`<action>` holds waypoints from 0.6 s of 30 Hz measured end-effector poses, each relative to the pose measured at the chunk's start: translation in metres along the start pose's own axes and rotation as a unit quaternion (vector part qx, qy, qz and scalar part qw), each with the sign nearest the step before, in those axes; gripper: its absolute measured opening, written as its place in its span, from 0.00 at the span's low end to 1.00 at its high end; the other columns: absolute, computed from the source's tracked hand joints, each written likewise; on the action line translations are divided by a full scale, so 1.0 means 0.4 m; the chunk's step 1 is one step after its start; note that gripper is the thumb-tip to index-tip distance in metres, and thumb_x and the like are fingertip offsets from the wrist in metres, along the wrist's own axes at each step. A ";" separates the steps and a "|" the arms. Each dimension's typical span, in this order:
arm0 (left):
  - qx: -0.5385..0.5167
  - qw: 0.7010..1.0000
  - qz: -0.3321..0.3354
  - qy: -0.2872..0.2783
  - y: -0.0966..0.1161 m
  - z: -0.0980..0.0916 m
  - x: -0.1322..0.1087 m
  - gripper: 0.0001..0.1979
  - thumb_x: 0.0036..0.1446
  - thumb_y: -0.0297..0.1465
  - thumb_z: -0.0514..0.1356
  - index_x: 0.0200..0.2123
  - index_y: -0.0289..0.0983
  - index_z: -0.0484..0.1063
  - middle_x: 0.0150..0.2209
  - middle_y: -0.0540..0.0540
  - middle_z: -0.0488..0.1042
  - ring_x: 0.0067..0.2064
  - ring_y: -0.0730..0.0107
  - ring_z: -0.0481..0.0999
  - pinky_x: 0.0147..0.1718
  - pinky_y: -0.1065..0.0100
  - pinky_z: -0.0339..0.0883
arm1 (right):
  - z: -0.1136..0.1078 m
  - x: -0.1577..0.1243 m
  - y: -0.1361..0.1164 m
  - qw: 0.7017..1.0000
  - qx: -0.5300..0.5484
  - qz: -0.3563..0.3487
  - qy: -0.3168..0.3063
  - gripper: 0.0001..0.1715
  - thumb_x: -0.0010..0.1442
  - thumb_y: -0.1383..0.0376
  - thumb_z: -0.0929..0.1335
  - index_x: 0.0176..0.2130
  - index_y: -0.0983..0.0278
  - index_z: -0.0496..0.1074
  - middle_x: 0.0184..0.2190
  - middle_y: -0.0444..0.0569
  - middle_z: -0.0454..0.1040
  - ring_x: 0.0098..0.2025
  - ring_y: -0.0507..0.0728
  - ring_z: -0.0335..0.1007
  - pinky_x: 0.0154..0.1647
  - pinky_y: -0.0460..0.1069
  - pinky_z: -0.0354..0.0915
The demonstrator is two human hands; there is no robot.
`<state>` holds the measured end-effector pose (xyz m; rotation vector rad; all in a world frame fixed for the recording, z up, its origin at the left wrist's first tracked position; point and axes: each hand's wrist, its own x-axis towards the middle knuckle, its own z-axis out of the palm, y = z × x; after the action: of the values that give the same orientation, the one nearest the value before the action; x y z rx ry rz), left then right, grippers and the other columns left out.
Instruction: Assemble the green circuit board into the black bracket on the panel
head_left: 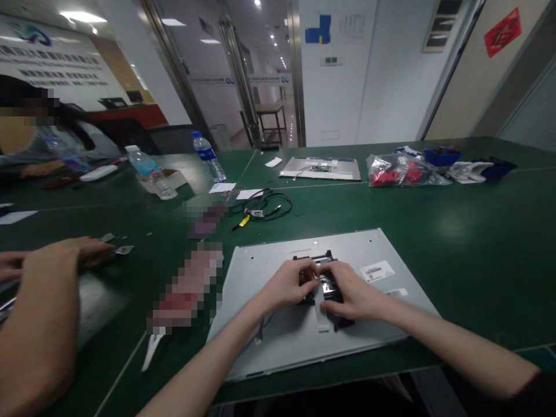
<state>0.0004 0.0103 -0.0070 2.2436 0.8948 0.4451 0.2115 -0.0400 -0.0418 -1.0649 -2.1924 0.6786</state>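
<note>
A grey metal display panel lies flat on the table in front of me, with white labels on its right side. On its middle sits a black plastic bracket-like part with shiny metal pieces. A flat pale ribbon cable runs from it toward me. My right hand is closed around the right side of the black part. My left hand pinches at its left side, thumb and forefinger curled together. What lies between those left fingertips is too small to make out. A thin cable shows beside my left forearm.
Left of the panel, a co-worker's arm reaches over small parts. Beyond are a coiled black cable, two water bottles, a second panel and plastic bags with red items. Another person sits at far left.
</note>
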 end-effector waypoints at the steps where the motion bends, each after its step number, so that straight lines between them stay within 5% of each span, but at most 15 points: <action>1: 0.005 1.000 0.004 -0.002 0.002 0.001 0.000 0.06 0.55 0.26 0.60 0.38 0.36 0.71 0.30 0.50 0.75 0.31 0.71 0.74 0.31 0.72 0.65 | 0.000 0.000 0.000 1.000 -0.002 -0.002 -0.002 0.36 0.53 0.63 0.72 0.57 0.65 0.58 0.53 0.58 0.66 0.55 0.64 0.62 0.57 0.61 0.59; 18: 0.182 0.978 0.097 0.003 0.027 0.006 -0.002 0.04 0.55 0.23 0.57 0.34 0.37 0.69 0.38 0.43 0.71 0.42 0.60 0.70 0.43 0.60 0.62 | -0.006 0.002 0.007 0.998 -0.027 -0.048 -0.001 0.41 0.54 0.63 0.71 0.62 0.64 0.53 0.57 0.60 0.64 0.59 0.66 0.59 0.59 0.63 0.57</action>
<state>0.0061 0.0029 -0.0011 2.6827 0.8145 0.4005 0.2142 -0.0374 -0.0419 -0.9778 -2.2589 0.5810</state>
